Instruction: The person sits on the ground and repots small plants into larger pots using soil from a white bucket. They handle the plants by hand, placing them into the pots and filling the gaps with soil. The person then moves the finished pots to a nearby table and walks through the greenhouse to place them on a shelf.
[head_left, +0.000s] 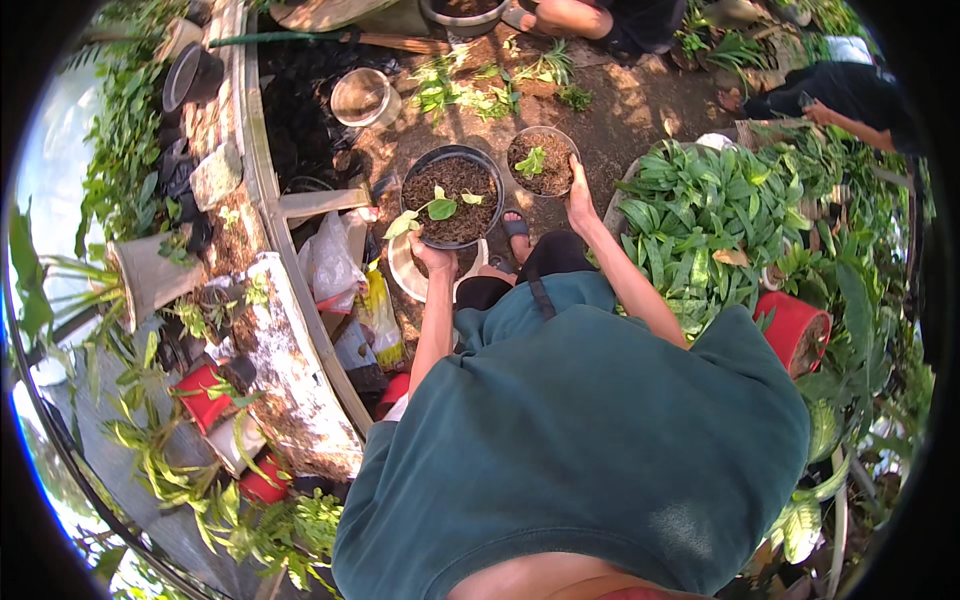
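Note:
My left hand (435, 259) grips the near rim of a round black plant pot (497, 191) filled with brown fibrous potting mix. A small plant (441, 208) with a few green and pale leaves stands in it, one leaf hanging over the rim. My right hand (579, 196) holds a smaller pot (517, 182) by its right side. A light green leafy seedling (532, 162) sits in that pot's mix. Both pots are held side by side in front of me. Below the black pot, a white round container (407, 274) is partly hidden by it and my left forearm.
Cut or uprooted plants (480, 97) lie on the soil ahead, beside an empty-looking round tub (366, 97). Dense potted foliage (690, 217) crowds my right. A ledge (259, 142) runs along my left, with plastic bags (334, 262) below it. Two other people (832, 97) are nearby.

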